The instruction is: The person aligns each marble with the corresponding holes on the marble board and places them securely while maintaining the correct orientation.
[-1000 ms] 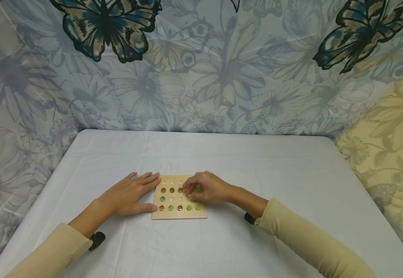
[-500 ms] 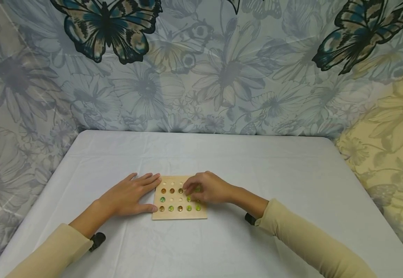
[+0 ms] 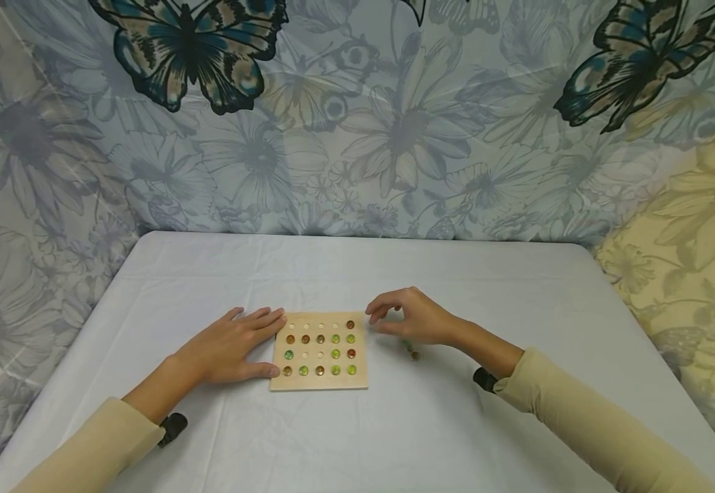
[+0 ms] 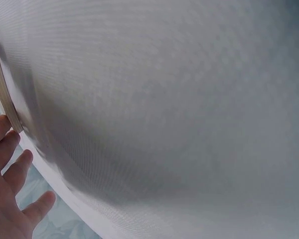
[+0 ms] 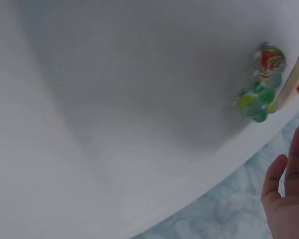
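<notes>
A pale wooden board (image 3: 327, 383) with rows of round hollows lies flat on the table; several hollows hold green, amber and reddish glass marbles, such as the reddish marble (image 3: 351, 354). Spread out, my left hand (image 3: 234, 346) touches the board's left edge with its fingertips and thumb. My right hand (image 3: 416, 316) hovers just right of the board, its fingers loosely bent, nothing seen between them. Below that hand lie loose marbles (image 3: 415, 355), partly hidden by it in the head view. The right wrist view shows this clump of green and orange-swirled marbles (image 5: 261, 102) beside the board.
A white cloth (image 3: 308, 438) covers the table under everything. Behind the table hangs a fabric backdrop (image 3: 407, 137) printed with flowers and butterflies. A dark wrist camera (image 3: 173, 428) sits at the left sleeve, and another dark wrist camera (image 3: 484, 379) at the right.
My right hand has left the board and moved to the right. A reddish marble in the third row's right end and loose marbles beside the board now show. The left hand stays put.
</notes>
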Demonstrator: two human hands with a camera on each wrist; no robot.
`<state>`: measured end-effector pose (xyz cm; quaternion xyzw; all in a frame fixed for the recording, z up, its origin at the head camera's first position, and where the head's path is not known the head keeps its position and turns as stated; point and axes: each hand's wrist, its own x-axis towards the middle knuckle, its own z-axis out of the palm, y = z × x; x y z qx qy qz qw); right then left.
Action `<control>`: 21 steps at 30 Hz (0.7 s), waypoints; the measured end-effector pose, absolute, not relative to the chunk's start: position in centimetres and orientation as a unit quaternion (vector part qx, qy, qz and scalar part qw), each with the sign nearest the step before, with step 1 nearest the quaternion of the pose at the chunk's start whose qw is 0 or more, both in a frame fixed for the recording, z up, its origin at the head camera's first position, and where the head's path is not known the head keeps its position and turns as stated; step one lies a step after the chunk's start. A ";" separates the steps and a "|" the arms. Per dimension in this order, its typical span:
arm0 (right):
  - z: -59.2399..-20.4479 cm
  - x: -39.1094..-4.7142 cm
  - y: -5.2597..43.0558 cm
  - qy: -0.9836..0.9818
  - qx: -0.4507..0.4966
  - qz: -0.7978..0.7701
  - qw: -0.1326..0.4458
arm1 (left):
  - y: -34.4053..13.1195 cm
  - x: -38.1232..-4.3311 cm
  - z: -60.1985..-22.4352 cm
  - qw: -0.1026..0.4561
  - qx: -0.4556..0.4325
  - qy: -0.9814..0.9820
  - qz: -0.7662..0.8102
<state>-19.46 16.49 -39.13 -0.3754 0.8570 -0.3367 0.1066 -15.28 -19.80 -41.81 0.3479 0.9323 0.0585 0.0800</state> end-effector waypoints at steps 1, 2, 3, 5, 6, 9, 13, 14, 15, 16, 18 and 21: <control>-39.2 -19.5 17.0 0.858 -0.373 -0.336 0.107 | -19.8 -15.3 -41.8 0.081 0.348 0.932 0.059; -39.4 -19.6 17.5 0.860 -0.370 -0.336 0.107 | -19.8 -15.3 -41.8 0.081 0.348 0.932 0.059; -39.4 -19.6 17.9 0.861 -0.365 -0.338 0.108 | -19.8 -15.3 -41.8 0.081 0.348 0.932 0.060; -39.5 -19.7 18.9 0.863 -0.355 -0.341 0.112 | -19.8 -15.3 -41.9 0.080 0.349 0.932 0.060; -39.6 -19.7 19.3 0.865 -0.350 -0.341 0.112 | -19.8 -15.3 -41.9 0.080 0.349 0.932 0.060; -39.8 -19.9 20.6 0.873 -0.330 -0.340 0.116 | -19.8 -15.3 -41.9 0.080 0.348 0.932 0.059; -40.3 -20.0 21.9 0.877 -0.313 -0.340 0.133 | -19.8 -15.4 -42.0 0.079 0.349 0.932 0.057; -40.4 -20.0 22.2 0.876 -0.311 -0.341 0.138 | -19.8 -15.4 -42.0 0.079 0.349 0.932 0.055; -40.6 -20.0 22.4 0.875 -0.311 -0.342 0.142 | -19.9 -15.5 -42.1 0.079 0.350 0.932 0.054; -40.7 -20.0 22.6 0.874 -0.312 -0.344 0.146 | -19.9 -15.5 -42.0 0.079 0.350 0.932 0.053; -41.0 -20.0 22.9 0.871 -0.313 -0.348 0.153 | -19.9 -15.5 -42.0 0.079 0.351 0.932 0.052; -41.4 -19.9 23.1 0.866 -0.316 -0.353 0.161 | -19.9 -15.5 -42.0 0.079 0.351 0.931 0.055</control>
